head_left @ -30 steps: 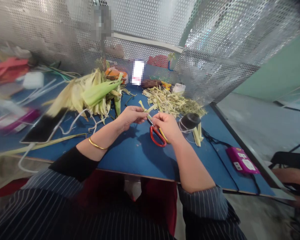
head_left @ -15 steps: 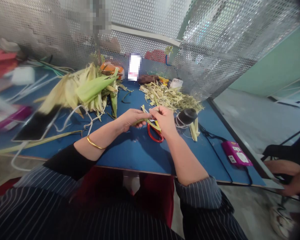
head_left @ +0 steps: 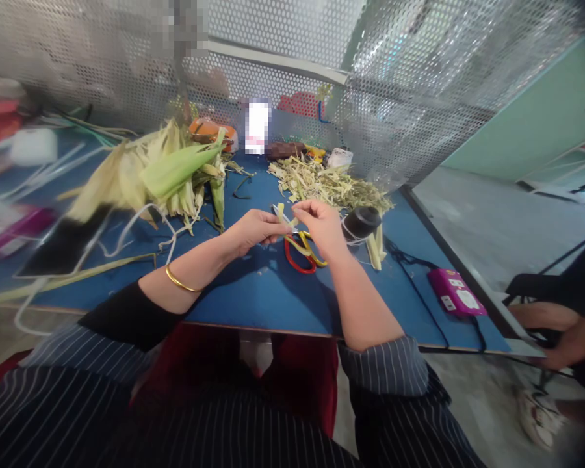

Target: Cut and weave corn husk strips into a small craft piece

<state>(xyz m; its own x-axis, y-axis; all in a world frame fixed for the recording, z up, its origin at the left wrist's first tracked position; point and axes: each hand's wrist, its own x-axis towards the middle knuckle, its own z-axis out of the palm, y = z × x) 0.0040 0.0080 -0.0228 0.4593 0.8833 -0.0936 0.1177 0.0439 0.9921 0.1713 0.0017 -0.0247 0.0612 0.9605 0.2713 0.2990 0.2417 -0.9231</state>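
Note:
Near the middle of the blue table, my left hand (head_left: pixel 259 231) pinches a pale green husk strip (head_left: pixel 299 247), whose lower end hangs over the scissors. My right hand (head_left: pixel 320 223) is closed at the strip's upper part, its thumb and forefinger pressed together; whether it grips the strip itself is too small to tell. Under the hands lie scissors with one red and one yellow handle (head_left: pixel 299 264). A black spool of thread (head_left: pixel 362 223) stands just right of my right hand. Behind the hands spreads a heap of shredded husk (head_left: pixel 316 182).
A pile of corn husks (head_left: pixel 170 169) lies at the left, beside a black tablet-like panel (head_left: pixel 63 244) and white cable. A lit phone (head_left: pixel 257 127) stands at the back. At the right are a purple power strip (head_left: pixel 455 292) and a seated person's arm (head_left: pixel 575 341).
My right hand has moved slightly up off the scissors, so the yellow handle now shows. The husk strip's lower end has shifted left. The whole view has shifted a little.

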